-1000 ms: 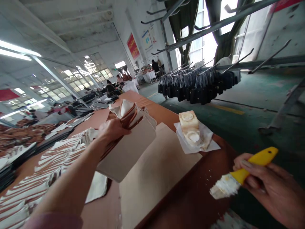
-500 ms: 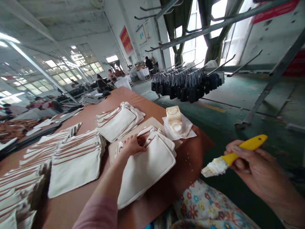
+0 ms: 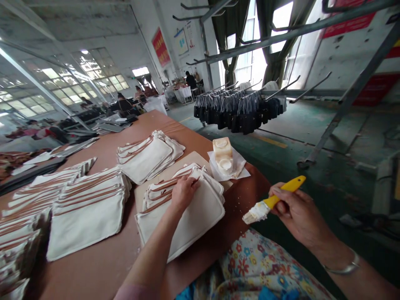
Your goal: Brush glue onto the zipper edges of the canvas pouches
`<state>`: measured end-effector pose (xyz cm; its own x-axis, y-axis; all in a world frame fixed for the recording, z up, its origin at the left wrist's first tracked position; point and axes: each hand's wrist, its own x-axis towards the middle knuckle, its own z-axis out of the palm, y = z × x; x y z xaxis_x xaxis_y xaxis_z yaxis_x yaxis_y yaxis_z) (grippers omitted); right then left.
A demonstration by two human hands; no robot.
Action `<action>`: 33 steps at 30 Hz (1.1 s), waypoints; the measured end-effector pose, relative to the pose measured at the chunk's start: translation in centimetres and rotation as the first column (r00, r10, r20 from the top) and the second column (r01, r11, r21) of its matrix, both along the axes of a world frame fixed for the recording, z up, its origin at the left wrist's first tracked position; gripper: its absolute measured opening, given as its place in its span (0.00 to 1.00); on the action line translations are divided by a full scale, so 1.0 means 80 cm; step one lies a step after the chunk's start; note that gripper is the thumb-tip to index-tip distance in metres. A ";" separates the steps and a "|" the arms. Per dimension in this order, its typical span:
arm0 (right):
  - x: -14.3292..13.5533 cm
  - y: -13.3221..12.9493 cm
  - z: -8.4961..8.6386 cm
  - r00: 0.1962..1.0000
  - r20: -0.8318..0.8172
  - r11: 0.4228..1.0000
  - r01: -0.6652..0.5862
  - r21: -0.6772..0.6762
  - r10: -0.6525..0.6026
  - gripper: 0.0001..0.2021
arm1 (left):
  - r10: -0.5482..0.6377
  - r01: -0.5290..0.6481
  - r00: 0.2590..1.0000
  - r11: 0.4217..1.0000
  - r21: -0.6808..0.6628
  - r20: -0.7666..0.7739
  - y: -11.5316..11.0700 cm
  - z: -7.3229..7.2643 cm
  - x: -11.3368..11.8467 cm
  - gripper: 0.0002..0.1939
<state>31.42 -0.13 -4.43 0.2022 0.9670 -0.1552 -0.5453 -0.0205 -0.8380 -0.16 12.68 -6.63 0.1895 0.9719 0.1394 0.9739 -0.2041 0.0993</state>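
Observation:
My right hand [image 3: 293,208] is closed round the yellow handle of a paintbrush [image 3: 281,196]. White paste coats its bristles, which point left over the table's near edge. My left hand [image 3: 184,191] rests on a pile of cream fabric panels [image 3: 196,221] with brown strips along their upper edges. Its fingers are curled at the top edge of the uppermost panel; the fingertips are partly hidden. Behind the pile, a cream plastic container [image 3: 222,152] smeared with paste lies on a white sheet [image 3: 240,166]. A flat tan board [image 3: 139,196] shows under the pile.
More stacks of cream panels [image 3: 87,225] stand to the left, and another pile [image 3: 146,160] lies further back on the brown tabletop [image 3: 125,258]. A metal rack [image 3: 325,125] with black hanging pieces [image 3: 237,116] stands beyond the table. Several people sit at work far off.
My left hand has moved right along the top edge of the pile, its fingers more curled. My right hand has brought the brush left, nearer the table. The view has shifted slightly.

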 end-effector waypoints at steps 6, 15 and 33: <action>0.016 -0.001 -0.013 0.999 -0.003 0.999 0.037 -0.010 -0.037 0.10 | -0.012 0.011 1.000 0.992 0.123 0.005 -0.052 0.004 -0.019 0.20; 0.011 0.013 -0.012 1.000 -0.006 1.000 0.015 0.003 -0.015 0.08 | -0.014 0.007 0.999 0.976 0.219 0.034 -0.087 -0.004 -0.013 0.07; -0.081 0.105 -0.015 0.964 0.262 0.946 -0.117 0.303 0.036 0.11 | 0.181 0.115 0.776 0.901 -0.418 0.604 -0.056 0.015 -0.005 0.24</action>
